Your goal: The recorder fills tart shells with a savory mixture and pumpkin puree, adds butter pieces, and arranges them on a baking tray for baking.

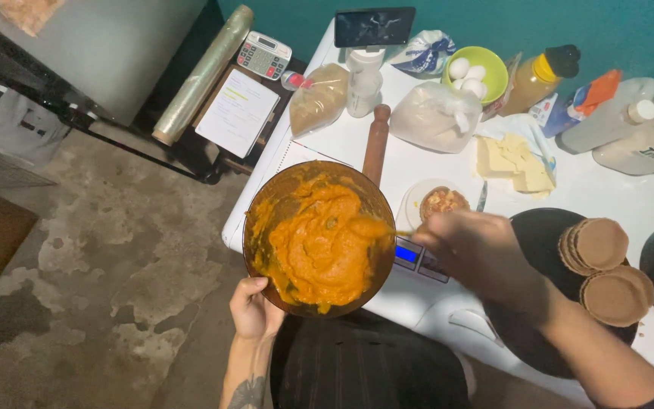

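My left hand (253, 309) grips the bowl's (266, 204) near rim, tipping it so I can reach the orange mash (316, 242). My right hand (478, 254) pinches a spoon handle, dipping in. Past it sits a small scale (418, 257) on the white table (607, 189). Left, the floor (115, 265) is bare concrete.

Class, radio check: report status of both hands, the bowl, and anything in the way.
Left hand grips bowl rim. Right hand holds utensil in orange mix. Scale and rolling pin close behind bowl.
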